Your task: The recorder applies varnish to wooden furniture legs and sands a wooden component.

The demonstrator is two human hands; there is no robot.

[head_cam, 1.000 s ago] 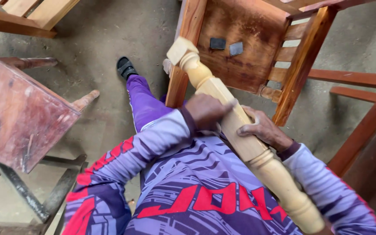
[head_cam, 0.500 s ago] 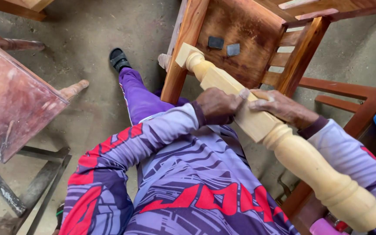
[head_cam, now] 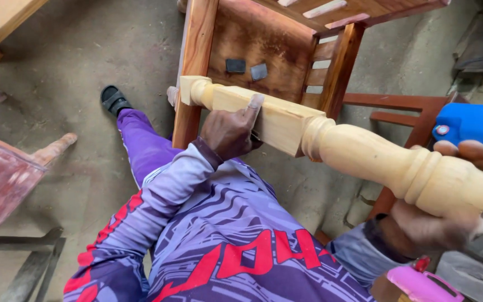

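A pale, unfinished turned wooden leg (head_cam: 359, 151) stretches from the upper middle down to the right edge. My left hand (head_cam: 230, 131) grips its square section near the far end, thumb on top. Closer to me, my right hand (head_cam: 448, 218) wraps under and around the thick round end at the right. The leg's far tip sits against the front post of a reddish-brown wooden chair (head_cam: 197, 61). My purple patterned sleeves and purple trouser leg fill the lower middle.
Two small dark pads (head_cam: 247, 68) lie on the chair seat. A blue plastic object (head_cam: 470, 123) is at the right edge, a pink item (head_cam: 420, 282) at the bottom. Red wooden furniture (head_cam: 1, 179) stands at the left, a pale plank (head_cam: 1, 22) upper left. A black sandal (head_cam: 113, 99) rests on the concrete floor.
The leg has swung from steep to nearly level. My right hand slid from the leg's middle to its thick near end. My left hand stays on the square section.
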